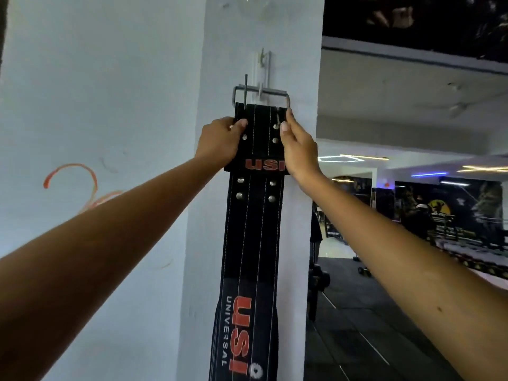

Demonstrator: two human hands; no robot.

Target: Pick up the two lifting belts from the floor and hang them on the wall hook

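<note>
Matt black leather, dull metal, painted wall

The lifting belt (251, 237) is showing stitched matt leather with shiny rivets; its buckle (261, 96) is looking like brushed steel against the smooth painted wall (110, 78).

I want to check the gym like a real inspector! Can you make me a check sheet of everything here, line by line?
Surface: white wall pillar, with a white hook fixed high on it.
Job's things: black belt with red letters hangs down the pillar; its metal buckle sits at the hook. Whether it is one belt or two layered together, I cannot tell.
Clutter: orange scribble on the wall at the left.
Grips: left hand and right hand each hold an edge of the belt just under the buckle.
Cables: nothing seen.
Surroundings: dim gym room at the right with a dark floor, ceiling lights and dumbbells.
</note>
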